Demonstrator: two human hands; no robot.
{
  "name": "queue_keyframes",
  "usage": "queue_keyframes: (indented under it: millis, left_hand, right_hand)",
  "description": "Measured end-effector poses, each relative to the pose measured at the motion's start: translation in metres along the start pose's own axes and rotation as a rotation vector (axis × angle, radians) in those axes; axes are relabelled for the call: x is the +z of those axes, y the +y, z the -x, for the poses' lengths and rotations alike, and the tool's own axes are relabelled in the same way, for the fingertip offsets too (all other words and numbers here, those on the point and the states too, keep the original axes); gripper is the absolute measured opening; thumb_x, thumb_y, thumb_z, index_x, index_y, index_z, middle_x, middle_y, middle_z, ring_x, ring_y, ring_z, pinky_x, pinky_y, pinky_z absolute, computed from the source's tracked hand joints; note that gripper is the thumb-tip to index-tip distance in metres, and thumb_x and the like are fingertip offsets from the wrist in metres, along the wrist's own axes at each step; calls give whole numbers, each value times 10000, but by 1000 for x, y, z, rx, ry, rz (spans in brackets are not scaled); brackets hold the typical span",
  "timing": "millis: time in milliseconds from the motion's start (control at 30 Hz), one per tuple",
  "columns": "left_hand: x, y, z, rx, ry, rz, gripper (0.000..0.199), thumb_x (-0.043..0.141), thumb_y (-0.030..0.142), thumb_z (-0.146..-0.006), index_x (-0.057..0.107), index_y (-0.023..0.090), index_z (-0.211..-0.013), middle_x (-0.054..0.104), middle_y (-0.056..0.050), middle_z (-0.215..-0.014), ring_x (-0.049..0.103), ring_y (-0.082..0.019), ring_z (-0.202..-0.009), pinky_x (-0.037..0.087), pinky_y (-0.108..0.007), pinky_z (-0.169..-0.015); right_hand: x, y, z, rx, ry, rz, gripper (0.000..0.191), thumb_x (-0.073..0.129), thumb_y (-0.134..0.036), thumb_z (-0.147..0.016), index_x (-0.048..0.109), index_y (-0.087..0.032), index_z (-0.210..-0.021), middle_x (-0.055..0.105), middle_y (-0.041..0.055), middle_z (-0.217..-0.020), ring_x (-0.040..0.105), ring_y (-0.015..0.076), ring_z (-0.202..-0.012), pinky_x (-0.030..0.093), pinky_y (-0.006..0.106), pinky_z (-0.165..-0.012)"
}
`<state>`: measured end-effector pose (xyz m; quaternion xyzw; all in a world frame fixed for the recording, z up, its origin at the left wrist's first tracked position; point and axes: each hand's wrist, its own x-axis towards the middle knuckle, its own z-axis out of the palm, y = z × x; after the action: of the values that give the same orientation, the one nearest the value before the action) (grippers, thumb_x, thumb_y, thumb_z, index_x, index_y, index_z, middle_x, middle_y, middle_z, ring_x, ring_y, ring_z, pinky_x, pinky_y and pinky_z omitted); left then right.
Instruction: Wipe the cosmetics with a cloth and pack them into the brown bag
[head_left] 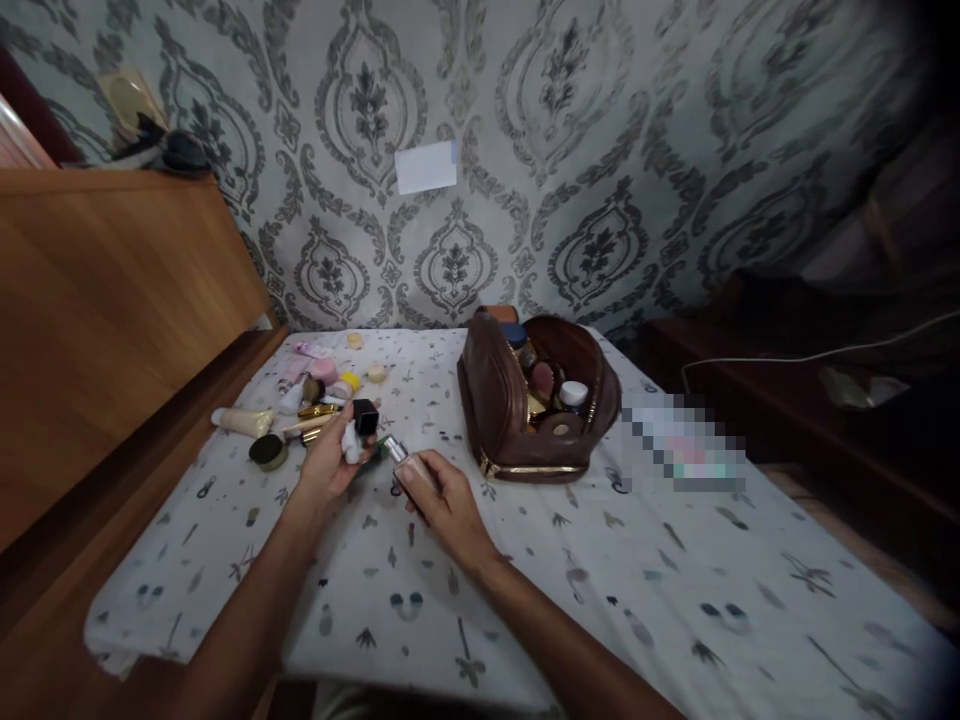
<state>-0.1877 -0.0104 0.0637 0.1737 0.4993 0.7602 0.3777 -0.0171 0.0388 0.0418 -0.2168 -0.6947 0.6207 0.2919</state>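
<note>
My left hand is closed round a black square cap and a small white item. Just right of it, my right hand grips a beige glass bottle with a silver neck, tilted toward the left hand. The neck is apart from the black cap. Beyond the left hand lie several cosmetics, among them a beige tube, a dark green round jar and a pink round container. An open brown bag stands to the right with jars and bottles inside, one with a white lid.
All of this rests on a patterned white cloth. A wooden cabinet rises at the left. The patterned wall, with a white paper on it, stands behind. A blurred-out item lies right of the bag, and a white cable runs farther right.
</note>
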Motion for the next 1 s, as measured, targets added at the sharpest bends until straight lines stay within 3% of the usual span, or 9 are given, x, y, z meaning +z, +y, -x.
queue_keyframes:
  millis: [200, 400, 567, 867, 1000]
  left_hand:
    - [4, -9, 7, -40, -69, -15, 419, 826, 467, -631, 624, 142, -801, 631, 11, -653, 546, -78, -453, 322, -141, -322]
    - [5, -11, 10, -11, -50, -115, 503, 864, 532, -516, 616, 162, -749, 579, 57, -561, 503, -70, -426, 349, -158, -353]
    - [9, -14, 15, 46, -73, -218, 445, 848, 495, -561, 666, 153, -780, 604, 54, -598, 494, -52, -473, 364, -154, -430]
    - [13, -22, 22, 90, -94, -368, 394, 788, 506, -623, 641, 172, -773, 529, 77, -545, 405, -56, -436, 305, -173, -417]
    - [12, -23, 19, 128, -83, -406, 405, 748, 548, -669, 655, 175, -796, 528, 62, -556, 432, -76, -462, 327, -182, -436]
  right_hand:
    - [-1, -1, -1, 0, 21, -13, 266, 571, -447, -870, 623, -189, -910, 531, -32, -618, 463, 114, -536, 337, 225, -490]
    - [-2, -1, -2, -50, 42, 76, 239, 563, -397, -873, 656, -183, -927, 535, -22, -632, 474, 130, -590, 343, 231, -528]
    - [-1, 5, -3, -46, 81, 98, 233, 579, -372, -849, 668, -184, -953, 556, -16, -664, 482, 139, -610, 355, 239, -555]
    - [0, 12, -4, -34, 87, 115, 214, 569, -373, -847, 646, -187, -920, 569, -14, -651, 511, 147, -618, 377, 244, -566]
    - [0, 17, -7, 3, 62, -10, 271, 574, -428, -851, 632, -190, -967, 553, -29, -638, 482, 130, -558, 363, 238, -522]
